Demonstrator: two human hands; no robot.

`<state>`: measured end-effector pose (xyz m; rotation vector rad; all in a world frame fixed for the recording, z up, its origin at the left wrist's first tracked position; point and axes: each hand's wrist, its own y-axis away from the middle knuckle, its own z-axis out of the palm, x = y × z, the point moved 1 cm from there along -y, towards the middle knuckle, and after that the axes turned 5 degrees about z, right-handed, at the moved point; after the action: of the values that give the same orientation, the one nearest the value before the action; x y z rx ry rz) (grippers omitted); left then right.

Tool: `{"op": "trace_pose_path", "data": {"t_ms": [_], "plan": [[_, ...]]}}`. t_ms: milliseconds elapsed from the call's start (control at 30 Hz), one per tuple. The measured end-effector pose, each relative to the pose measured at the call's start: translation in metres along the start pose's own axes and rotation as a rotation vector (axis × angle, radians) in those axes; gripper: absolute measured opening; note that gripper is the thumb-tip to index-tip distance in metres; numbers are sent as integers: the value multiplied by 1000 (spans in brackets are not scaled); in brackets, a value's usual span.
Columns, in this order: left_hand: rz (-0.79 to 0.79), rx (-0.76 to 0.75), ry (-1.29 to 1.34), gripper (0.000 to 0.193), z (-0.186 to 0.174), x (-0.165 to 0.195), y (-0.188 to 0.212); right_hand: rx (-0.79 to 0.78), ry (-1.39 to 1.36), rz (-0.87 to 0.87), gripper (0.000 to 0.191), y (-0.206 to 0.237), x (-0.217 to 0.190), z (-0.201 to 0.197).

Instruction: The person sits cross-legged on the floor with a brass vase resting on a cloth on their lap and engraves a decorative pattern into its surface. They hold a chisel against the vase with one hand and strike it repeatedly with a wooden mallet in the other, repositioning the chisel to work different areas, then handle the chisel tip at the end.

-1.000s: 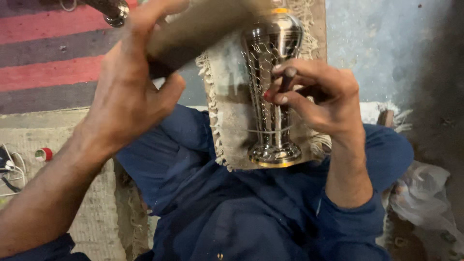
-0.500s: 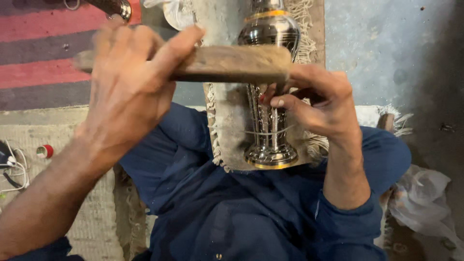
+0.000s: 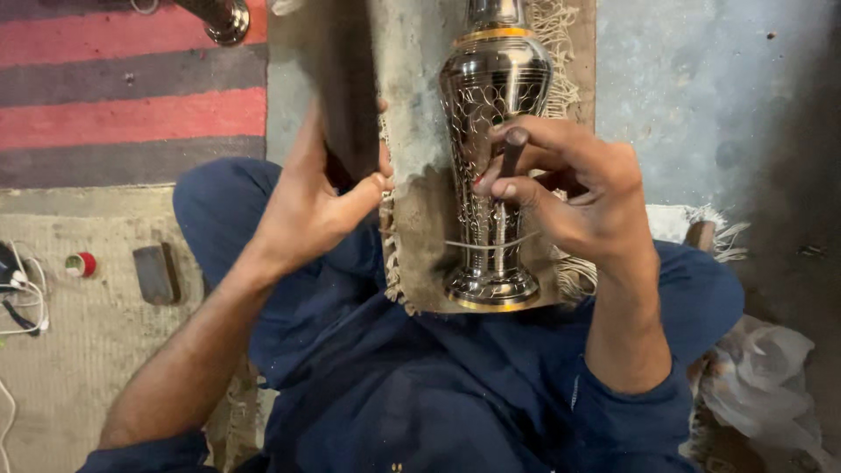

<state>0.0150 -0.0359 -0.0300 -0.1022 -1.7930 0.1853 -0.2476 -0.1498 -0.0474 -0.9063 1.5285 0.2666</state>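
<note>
An engraved silvery metal vase (image 3: 495, 88) with gold bands lies lengthwise on a frayed grey cloth (image 3: 412, 105) over my lap, its base toward me. My right hand (image 3: 578, 193) pinches a short dark chisel (image 3: 511, 153) with its tip against the vase's narrow waist. To the left of the vase, my left hand (image 3: 311, 210) grips a wooden block (image 3: 346, 96), which points up and away from me and looks blurred. The block is clear of the chisel.
My legs in blue trousers fill the lower middle. A red and grey striped rug (image 3: 114, 105) lies top left with another metal piece (image 3: 223, 17) on it. A small dark block (image 3: 156, 273), a red spool (image 3: 81, 264) and white cables (image 3: 22, 298) lie left; a plastic bag (image 3: 758, 377) right.
My left hand swung the wooden block across above the chisel half a second ago, then drew it back to the left of the vase. My right hand kept the chisel on the vase.
</note>
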Motion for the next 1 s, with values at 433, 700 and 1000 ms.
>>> {"op": "trace_pose_path", "data": {"t_ms": [433,700,1000], "plan": [[103,36,-928,67,-31,26,10,-226,62,-41,37,-18,-5,-13],[-318,-106,-508,64,-35,-15,53,293,-332,-4,32,19,40,-65],[447,-39,-809,51,33,24,38,360,-135,131,44,34,1,-52]]}}
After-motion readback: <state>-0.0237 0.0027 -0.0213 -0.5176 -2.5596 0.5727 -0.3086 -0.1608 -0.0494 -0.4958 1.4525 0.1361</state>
